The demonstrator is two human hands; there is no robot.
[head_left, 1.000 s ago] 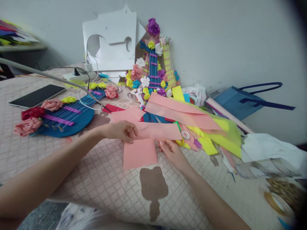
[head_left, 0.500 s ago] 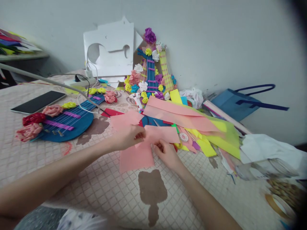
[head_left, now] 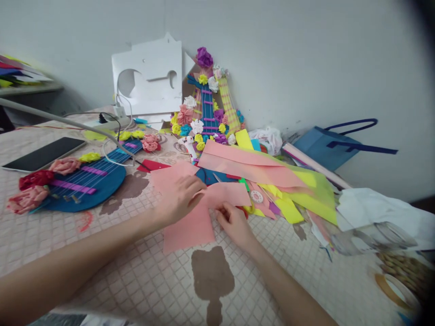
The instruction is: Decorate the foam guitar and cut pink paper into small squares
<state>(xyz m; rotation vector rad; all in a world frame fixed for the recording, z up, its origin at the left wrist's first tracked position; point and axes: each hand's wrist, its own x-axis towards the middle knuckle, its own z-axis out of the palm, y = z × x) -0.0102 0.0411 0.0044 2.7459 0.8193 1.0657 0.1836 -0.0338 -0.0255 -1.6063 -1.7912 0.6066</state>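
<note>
My left hand [head_left: 183, 197] is closed, its fingertips bent over the left end of a pink crepe paper piece [head_left: 231, 192]. At the lower edge of that same piece, my right hand [head_left: 234, 222] pinches with thumb and forefinger. Another pink sheet [head_left: 190, 231] lies flat on the table under the hands. A third pink sheet [head_left: 170, 174] sits behind my left hand, partly covered by it. The left fingertips are partly hidden behind the knuckles.
Left of my hands lies a blue toy guitar [head_left: 98, 181] with paper roses, near a tablet [head_left: 44, 153]. A glue gun [head_left: 188, 147] and decorated guitars [head_left: 210, 106] stand behind. Pink and yellow strips [head_left: 254, 165], a jar [head_left: 390, 235] and a tape roll [head_left: 394, 290] are at right.
The view has shifted slightly, so the table appears lower and further left. My left hand has rolled more palm-down over the paper; my right hand keeps its pinch near the lower edge.
</note>
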